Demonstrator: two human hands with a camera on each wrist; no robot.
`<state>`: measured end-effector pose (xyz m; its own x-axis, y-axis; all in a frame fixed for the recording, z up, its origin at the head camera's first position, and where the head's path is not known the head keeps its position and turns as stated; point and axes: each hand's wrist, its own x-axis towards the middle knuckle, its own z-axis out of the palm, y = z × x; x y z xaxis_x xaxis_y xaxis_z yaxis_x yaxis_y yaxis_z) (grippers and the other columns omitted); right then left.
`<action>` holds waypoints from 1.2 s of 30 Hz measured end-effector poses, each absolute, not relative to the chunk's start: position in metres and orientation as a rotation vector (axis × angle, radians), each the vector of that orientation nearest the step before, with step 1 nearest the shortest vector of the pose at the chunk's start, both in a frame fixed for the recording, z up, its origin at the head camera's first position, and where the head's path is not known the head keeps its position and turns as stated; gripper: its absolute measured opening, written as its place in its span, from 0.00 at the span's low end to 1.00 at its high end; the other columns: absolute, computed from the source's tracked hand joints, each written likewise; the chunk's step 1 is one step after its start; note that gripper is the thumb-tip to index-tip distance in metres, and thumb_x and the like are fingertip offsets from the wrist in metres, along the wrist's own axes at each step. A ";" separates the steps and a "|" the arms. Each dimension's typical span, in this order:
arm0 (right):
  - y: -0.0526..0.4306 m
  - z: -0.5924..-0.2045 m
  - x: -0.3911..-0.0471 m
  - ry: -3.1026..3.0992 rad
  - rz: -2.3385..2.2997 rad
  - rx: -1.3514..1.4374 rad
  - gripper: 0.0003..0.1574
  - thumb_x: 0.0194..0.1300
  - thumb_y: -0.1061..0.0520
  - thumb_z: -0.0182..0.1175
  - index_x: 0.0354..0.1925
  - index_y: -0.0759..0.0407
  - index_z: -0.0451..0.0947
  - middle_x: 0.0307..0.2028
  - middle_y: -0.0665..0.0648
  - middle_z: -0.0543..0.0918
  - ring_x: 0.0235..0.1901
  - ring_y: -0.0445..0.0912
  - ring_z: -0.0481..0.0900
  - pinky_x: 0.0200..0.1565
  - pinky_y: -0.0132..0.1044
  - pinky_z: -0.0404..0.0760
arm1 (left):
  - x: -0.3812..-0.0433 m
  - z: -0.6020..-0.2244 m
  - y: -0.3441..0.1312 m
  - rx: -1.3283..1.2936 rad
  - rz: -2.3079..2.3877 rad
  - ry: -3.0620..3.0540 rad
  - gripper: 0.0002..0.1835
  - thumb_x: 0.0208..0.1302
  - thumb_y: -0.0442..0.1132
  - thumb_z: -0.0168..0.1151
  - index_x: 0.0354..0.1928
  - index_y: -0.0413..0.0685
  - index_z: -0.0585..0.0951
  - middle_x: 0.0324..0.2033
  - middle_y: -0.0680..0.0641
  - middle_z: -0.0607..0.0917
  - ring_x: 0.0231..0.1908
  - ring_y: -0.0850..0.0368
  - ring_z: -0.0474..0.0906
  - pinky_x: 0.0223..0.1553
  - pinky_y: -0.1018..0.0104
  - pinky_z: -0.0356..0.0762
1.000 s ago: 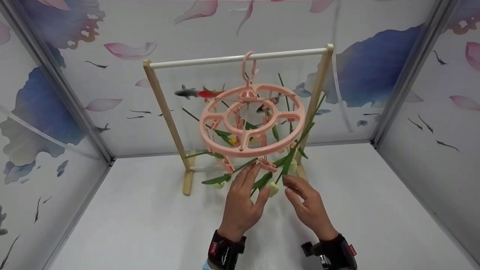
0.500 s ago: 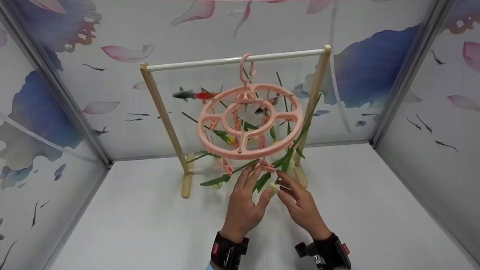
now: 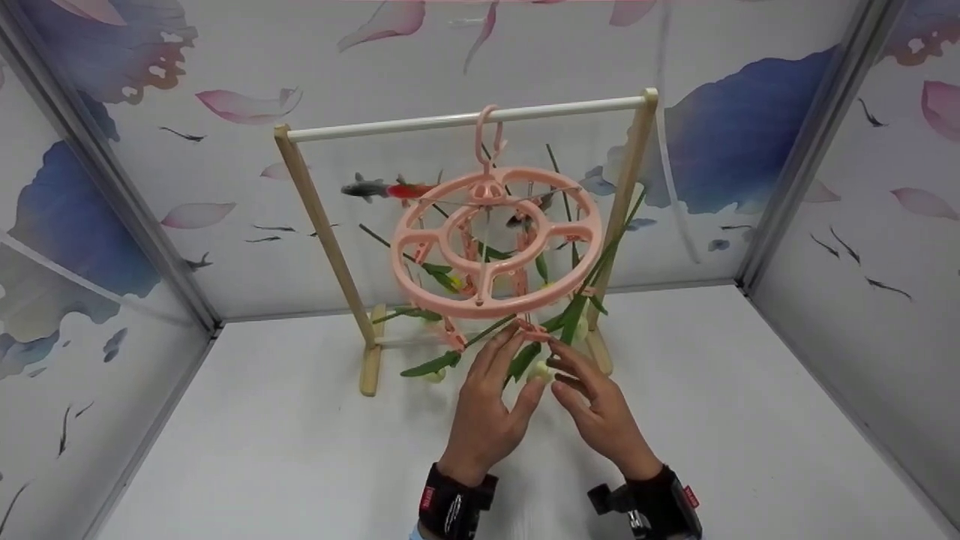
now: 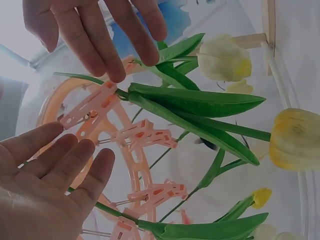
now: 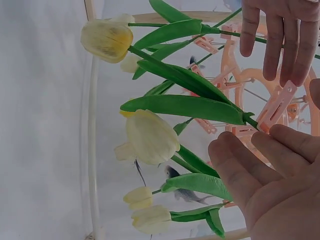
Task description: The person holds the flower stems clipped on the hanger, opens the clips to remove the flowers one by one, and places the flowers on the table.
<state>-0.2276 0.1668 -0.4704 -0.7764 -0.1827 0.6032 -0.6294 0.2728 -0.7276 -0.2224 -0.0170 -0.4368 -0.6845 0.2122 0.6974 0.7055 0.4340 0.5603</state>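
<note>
A pink clothespin [image 3: 531, 331] hangs at the front of a round pink clip hanger [image 3: 495, 306], its jaws on a tulip's green stem. That tulip's pale bloom [image 4: 295, 140] hangs below, past long green leaves [image 4: 200, 102]. My left hand [image 3: 487, 412] is left of the clothespin, fingers extended, a fingertip right at its handle end in the left wrist view. From the other side my right hand [image 3: 604, 420] reaches in, with fingertips close to the clothespin [image 5: 277, 107] and stem. Both thumbs stand apart from the fingers in the head view.
The hanger hooks over the white bar [image 3: 420, 122] of a wooden-legged rack [image 3: 319, 225]. Several other tulips [image 5: 150, 135] are clipped around the ring, stems sticking out at angles. Patterned panels [image 3: 750, 135] enclose the white table [image 3: 285, 450] at the back and sides.
My right hand has moved left and inward, from beside the tulip leaves to the clothespin. My left hand has stayed almost in place, and the clothespin has shifted slightly.
</note>
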 end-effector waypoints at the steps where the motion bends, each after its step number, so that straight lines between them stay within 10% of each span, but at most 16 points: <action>1: 0.167 -0.470 -0.227 -2.145 1.512 0.740 0.33 0.74 0.70 0.57 0.74 0.65 0.67 0.70 0.64 0.74 0.63 0.54 0.79 0.59 0.53 0.80 | -0.222 -0.436 -0.018 -0.779 -1.214 -2.141 0.29 0.75 0.46 0.60 0.73 0.42 0.72 0.72 0.45 0.73 0.73 0.50 0.68 0.68 0.46 0.70; 16: 0.166 -0.461 -0.221 -2.120 1.462 0.794 0.34 0.72 0.72 0.57 0.74 0.64 0.68 0.69 0.62 0.76 0.63 0.43 0.78 0.57 0.49 0.82 | -0.226 -0.437 -0.021 -0.872 -1.295 -2.009 0.24 0.68 0.34 0.65 0.65 0.40 0.80 0.66 0.44 0.78 0.69 0.50 0.72 0.64 0.52 0.76; 36: 0.159 -0.464 -0.222 -2.130 1.706 0.644 0.25 0.76 0.67 0.57 0.68 0.67 0.73 0.62 0.65 0.81 0.57 0.53 0.83 0.55 0.32 0.81 | -0.221 -0.430 -0.028 -0.970 -1.642 -1.899 0.21 0.74 0.31 0.56 0.66 0.38 0.78 0.65 0.41 0.77 0.68 0.47 0.72 0.56 0.54 0.80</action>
<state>-0.2222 0.1589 -0.4643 -0.8409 -0.1373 0.5234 -0.5408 0.1777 -0.8222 -0.2205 -0.0279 -0.4301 -0.6536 0.2181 0.7247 0.7486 0.0455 0.6614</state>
